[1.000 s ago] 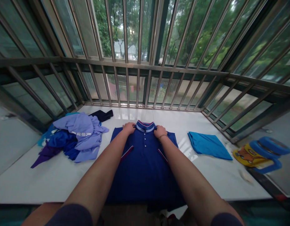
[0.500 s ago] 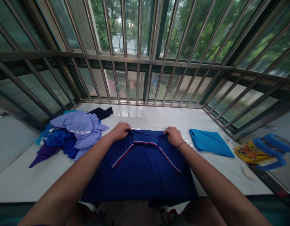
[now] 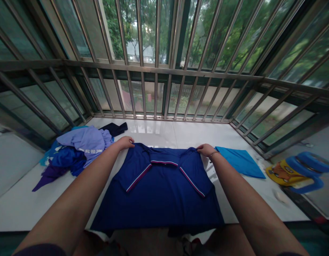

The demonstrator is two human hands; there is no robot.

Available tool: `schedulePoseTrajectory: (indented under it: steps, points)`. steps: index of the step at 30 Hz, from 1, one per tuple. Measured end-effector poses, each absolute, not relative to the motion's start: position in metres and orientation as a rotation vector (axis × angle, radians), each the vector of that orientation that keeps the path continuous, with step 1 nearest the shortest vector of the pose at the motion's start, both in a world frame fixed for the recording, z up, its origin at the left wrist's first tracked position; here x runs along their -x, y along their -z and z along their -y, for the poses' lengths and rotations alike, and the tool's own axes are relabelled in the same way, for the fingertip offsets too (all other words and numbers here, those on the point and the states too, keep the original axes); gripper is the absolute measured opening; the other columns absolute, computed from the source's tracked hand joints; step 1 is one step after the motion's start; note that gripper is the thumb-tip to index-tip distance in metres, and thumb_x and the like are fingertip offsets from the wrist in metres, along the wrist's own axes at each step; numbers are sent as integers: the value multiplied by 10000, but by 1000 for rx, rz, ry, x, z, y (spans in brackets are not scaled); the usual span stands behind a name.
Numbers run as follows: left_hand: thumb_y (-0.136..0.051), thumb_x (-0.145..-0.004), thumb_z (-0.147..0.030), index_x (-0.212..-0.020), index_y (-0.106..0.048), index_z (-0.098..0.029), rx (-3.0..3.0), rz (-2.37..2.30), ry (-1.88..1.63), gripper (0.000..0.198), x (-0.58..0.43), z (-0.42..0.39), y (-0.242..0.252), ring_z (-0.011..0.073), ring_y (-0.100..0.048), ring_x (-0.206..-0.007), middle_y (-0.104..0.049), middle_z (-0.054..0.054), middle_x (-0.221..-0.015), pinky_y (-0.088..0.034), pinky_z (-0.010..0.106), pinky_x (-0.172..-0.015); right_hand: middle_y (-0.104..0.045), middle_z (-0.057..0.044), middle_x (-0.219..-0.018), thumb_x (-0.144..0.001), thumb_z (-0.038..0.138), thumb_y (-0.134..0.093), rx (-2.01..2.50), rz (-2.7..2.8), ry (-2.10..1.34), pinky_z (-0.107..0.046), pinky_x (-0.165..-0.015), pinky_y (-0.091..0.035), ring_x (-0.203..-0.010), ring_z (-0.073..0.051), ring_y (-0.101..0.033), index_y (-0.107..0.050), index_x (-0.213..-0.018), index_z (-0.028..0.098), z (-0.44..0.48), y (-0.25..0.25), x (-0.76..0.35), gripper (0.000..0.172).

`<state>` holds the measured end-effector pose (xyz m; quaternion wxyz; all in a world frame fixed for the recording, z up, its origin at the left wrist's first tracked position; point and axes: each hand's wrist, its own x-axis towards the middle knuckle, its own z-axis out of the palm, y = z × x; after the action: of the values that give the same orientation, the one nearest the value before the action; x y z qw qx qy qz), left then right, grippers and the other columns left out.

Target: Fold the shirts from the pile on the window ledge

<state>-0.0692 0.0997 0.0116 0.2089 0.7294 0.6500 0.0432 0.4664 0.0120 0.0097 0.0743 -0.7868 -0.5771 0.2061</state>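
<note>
A navy blue shirt [image 3: 164,192] lies spread on the white ledge, its lower edge hanging over the front. Its sleeves are folded inward, with red and white trim on the cuffs and collar. At the shirt's upper left corner, my left hand [image 3: 126,142] pinches the fabric. My right hand [image 3: 205,149] has its fingers closed on the upper right corner and wears a thin bracelet at the wrist.
A pile of purple and blue clothes [image 3: 84,142] is at the left, with a black cloth [image 3: 115,128] behind it. A folded teal cloth [image 3: 241,161] and a yellow and blue container [image 3: 298,172] are at the right. Metal bars [image 3: 164,69] run behind the ledge [image 3: 159,129].
Both hands have moved outward, the left one to the left and the right one to the right. The shirt's top edge is stretched wider between them.
</note>
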Motion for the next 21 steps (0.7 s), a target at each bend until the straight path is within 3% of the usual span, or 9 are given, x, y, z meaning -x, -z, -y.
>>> schedulePoseTrajectory:
  steps: [6, 11, 16, 21]
  points:
    - [-897, -609, -429, -750, -800, -266, -2034, -1805, -188, 236, 70, -104, -17, 217, -741, -805, -766, -9, -744, -518, 255, -708, -770, -37, -686, -800, 245, -841, 2338, 1523, -708, -236, -728, -576, -707, -178, -740, -866, -872, 180, -25, -4, -477, 101]
    - [-884, -611, -334, -676, -761, -257, -2023, -1915, -279, 159, 67, -122, -33, 226, -724, -824, -734, 3, -715, -503, 264, -714, -741, -48, -625, -821, 334, -851, 2253, 1285, -759, -279, -661, -629, -599, -186, -737, -834, -926, 146, -47, -1, -465, 216]
    - [-789, -743, -264, -802, -772, -229, -1932, -2027, -443, 71, 59, -138, -60, 216, -738, -770, -723, 3, -657, -506, 270, -718, -771, -82, -717, -878, 286, -803, 2090, 1093, -696, -271, -665, -644, -650, -191, -767, -791, -1016, 126, -68, -22, -448, 213]
    - [-722, -835, -362, -1024, -777, -225, -1793, -2081, -756, 240, 59, -132, -91, 215, -757, -778, -772, 7, -774, -535, 276, -695, -805, -123, -1015, -974, 229, -664, 1835, 1022, -648, -241, -787, -664, -863, -174, -805, -723, -1100, 151, -56, -58, -435, 159]
